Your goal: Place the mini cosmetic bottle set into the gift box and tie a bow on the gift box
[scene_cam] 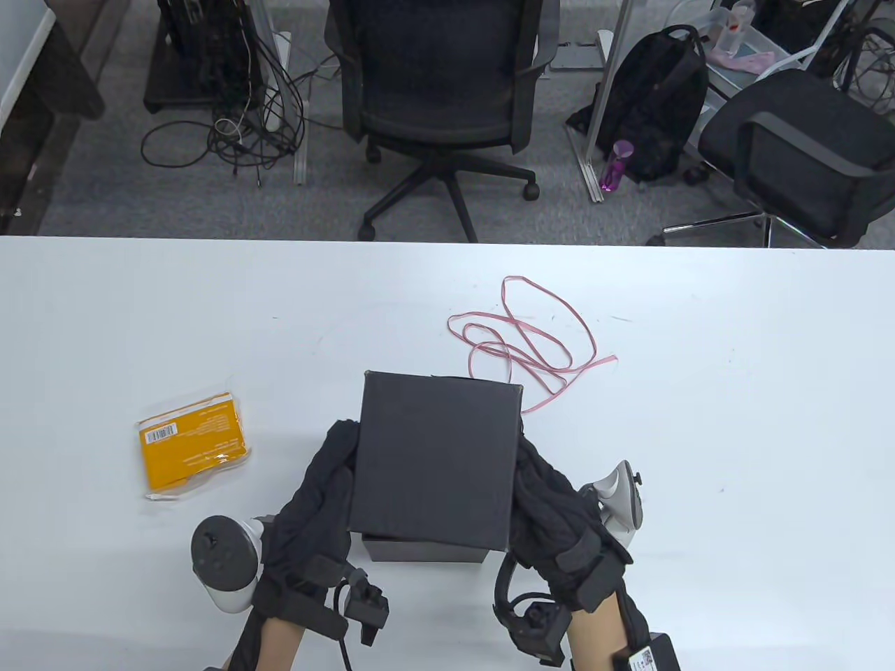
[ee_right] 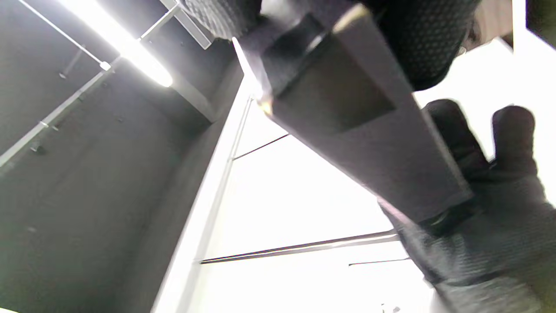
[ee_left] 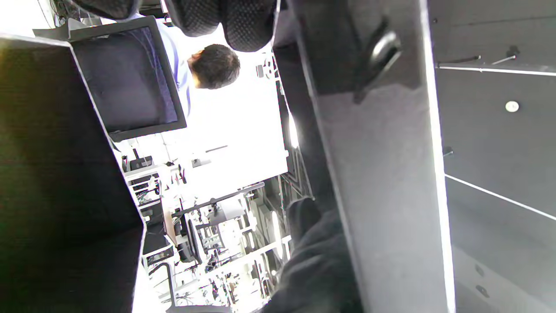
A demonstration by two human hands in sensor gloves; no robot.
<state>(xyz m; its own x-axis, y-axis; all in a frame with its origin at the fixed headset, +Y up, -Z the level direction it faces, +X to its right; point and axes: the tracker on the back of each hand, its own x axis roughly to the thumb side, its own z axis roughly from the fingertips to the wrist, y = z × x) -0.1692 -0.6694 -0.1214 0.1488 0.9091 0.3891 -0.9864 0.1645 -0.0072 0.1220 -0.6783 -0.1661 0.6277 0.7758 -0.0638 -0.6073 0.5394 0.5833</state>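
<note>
Only the table view shows the orange bottle-set packet [scene_cam: 192,445] lying left, on the table [scene_cam: 734,391]. Left hand [scene_cam: 314,503] and right hand [scene_cam: 552,510] clasp the black lid [scene_cam: 437,458] over its box base [scene_cam: 426,551]; pink ribbon [scene_cam: 524,335] behind.

Bright overhead light; wrist views overexposed

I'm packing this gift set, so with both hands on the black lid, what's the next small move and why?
Probably lift the lid clear and set it aside. Left hand and right hand grip its sides, the box base peeks out beneath, while the orange packet and pink ribbon lie untouched on the table.
</note>
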